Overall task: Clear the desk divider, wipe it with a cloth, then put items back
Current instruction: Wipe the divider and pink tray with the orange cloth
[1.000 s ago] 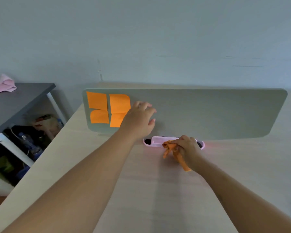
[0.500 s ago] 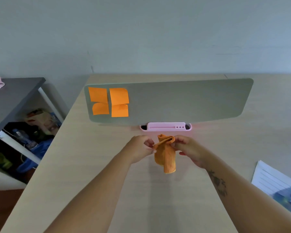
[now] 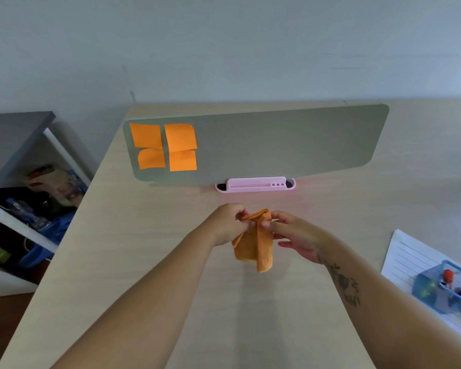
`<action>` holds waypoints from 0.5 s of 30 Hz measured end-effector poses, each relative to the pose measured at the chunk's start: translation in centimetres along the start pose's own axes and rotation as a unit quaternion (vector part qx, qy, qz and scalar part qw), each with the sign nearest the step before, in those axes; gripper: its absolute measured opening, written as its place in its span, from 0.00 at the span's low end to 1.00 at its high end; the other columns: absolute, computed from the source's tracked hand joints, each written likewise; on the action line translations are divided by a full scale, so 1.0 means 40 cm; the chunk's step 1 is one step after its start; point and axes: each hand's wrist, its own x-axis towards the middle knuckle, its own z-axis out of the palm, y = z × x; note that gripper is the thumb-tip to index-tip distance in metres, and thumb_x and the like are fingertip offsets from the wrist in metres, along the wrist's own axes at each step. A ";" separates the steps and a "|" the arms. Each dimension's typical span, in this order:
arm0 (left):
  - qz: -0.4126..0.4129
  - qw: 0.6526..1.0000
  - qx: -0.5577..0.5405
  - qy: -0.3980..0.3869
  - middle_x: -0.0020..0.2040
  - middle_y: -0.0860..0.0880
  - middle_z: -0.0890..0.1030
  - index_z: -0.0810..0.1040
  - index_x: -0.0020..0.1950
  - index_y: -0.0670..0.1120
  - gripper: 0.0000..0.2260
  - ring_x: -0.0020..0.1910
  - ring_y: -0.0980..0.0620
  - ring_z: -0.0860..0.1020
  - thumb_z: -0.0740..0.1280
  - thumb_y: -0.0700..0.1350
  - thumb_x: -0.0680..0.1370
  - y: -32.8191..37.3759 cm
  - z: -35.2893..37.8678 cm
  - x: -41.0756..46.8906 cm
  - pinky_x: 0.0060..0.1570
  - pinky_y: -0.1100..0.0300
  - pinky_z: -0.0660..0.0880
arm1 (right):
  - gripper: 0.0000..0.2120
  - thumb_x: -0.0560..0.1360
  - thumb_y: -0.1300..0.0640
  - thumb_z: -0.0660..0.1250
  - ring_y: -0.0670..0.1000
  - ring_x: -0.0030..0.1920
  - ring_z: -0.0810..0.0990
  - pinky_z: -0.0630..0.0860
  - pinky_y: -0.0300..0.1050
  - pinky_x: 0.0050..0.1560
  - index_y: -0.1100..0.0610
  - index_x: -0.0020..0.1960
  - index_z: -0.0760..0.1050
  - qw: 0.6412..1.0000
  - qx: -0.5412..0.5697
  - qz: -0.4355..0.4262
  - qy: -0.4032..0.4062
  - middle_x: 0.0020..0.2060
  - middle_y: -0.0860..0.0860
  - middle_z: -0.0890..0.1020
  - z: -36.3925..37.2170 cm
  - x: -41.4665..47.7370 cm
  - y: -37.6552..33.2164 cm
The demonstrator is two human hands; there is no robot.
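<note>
Head view: fingertips point(image 3: 265, 224) of both hands pinch the top edge of a folded orange cloth point(image 3: 253, 246), which hangs limp over the desk point(image 3: 144, 262). The left hand point(image 3: 225, 225) and right hand point(image 3: 293, 235) nearly touch, forearms reaching forward. Beyond them the grey divider point(image 3: 290, 145) stands upright with 4 orange sticky notes point(image 3: 165, 146) and a pink holder point(image 3: 254, 184) at its foot. A blue basket point(image 3: 447, 288) is cut off at the right, its contents blurred.

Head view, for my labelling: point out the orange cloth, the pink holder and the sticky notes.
orange cloth point(image 3: 258, 249), head view, on its hanging lower fold.
pink holder point(image 3: 250, 182), head view, on its raised middle section.
sticky notes point(image 3: 180, 137), head view, on the upper right note's face.
</note>
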 end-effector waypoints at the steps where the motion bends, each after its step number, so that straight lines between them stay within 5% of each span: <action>1: 0.002 1.000 0.007 0.000 0.44 0.51 0.81 0.77 0.43 0.53 0.04 0.44 0.51 0.79 0.68 0.51 0.77 0.004 -0.001 -0.001 0.41 0.58 0.75 | 0.19 0.71 0.42 0.72 0.50 0.58 0.78 0.69 0.49 0.59 0.45 0.60 0.75 1.000 0.002 -0.011 0.004 0.57 0.47 0.81 0.014 -0.002 0.005; 7: 0.009 0.999 0.034 0.000 0.42 0.55 0.79 0.78 0.47 0.52 0.04 0.41 0.53 0.77 0.67 0.46 0.73 -0.003 -0.029 -0.019 0.38 0.61 0.74 | 0.06 0.79 0.58 0.65 0.51 0.47 0.78 0.75 0.45 0.49 0.56 0.50 0.81 0.981 0.025 -0.101 0.162 0.44 0.51 0.82 0.079 0.014 0.028; 15: -0.051 0.988 0.108 -0.096 0.42 0.58 0.75 0.76 0.51 0.57 0.12 0.38 0.56 0.75 0.68 0.44 0.70 -0.068 -0.049 -0.092 0.31 0.65 0.71 | 0.03 0.76 0.60 0.69 0.49 0.42 0.74 0.72 0.38 0.41 0.58 0.48 0.81 0.979 -0.154 -0.076 0.113 0.42 0.53 0.80 0.105 0.027 0.038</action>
